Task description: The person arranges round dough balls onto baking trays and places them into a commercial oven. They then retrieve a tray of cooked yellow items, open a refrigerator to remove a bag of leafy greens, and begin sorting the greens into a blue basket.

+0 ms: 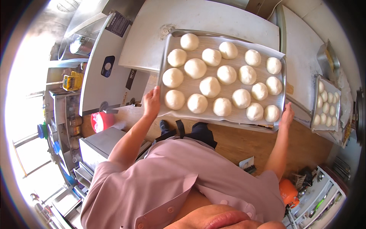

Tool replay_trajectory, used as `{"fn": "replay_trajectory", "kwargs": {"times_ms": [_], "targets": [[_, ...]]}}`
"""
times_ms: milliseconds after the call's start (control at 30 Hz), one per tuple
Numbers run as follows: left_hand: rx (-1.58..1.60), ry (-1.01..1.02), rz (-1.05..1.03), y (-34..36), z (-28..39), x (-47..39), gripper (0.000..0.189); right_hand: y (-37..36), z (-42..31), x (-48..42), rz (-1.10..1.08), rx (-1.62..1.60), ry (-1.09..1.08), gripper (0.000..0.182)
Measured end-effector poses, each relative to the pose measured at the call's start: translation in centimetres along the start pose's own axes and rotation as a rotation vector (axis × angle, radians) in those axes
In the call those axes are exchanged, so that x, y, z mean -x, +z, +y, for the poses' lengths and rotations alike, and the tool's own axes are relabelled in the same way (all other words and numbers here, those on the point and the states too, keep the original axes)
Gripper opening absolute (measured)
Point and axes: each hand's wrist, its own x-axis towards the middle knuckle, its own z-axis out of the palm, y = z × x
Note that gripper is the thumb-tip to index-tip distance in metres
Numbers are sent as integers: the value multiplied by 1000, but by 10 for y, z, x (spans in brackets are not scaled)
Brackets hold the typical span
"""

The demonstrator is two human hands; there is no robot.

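Observation:
A metal baking tray (224,38) lined with white parchment paper (197,116) carries several round balls of pale dough (195,68). My left hand (151,102) grips its left rim near the lower corner, thumb on top and fingers hidden beneath. At the lower right edge, my right hand (286,115) holds the rim in the same way. The tray is in front of my body, partly over the floor and partly over a white worktop (143,43); whether its far edge touches the worktop cannot be told.
On a counter at the right lies a smaller tray (314,108) of dough pieces, beside a deep metal pan (324,61). A white machine panel (94,77) stands at the left, above a red bucket (106,121). An orange gas cylinder (287,191) and a dustpan (246,163) are lower right.

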Motion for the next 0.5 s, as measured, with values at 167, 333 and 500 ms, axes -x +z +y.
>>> {"fn": "replay_trajectory", "kwargs": {"times_ms": [167, 333, 500], "targets": [[172, 62, 102, -116, 41, 23, 42, 40, -83, 61, -227, -227, -9, 47], [66, 73, 63, -263, 83, 33, 44, 58, -188, 140, -451, -302, 55, 69], [271, 18, 102, -414, 73, 31, 44, 151, -286, 241, -594, -175, -73, 67]]}}
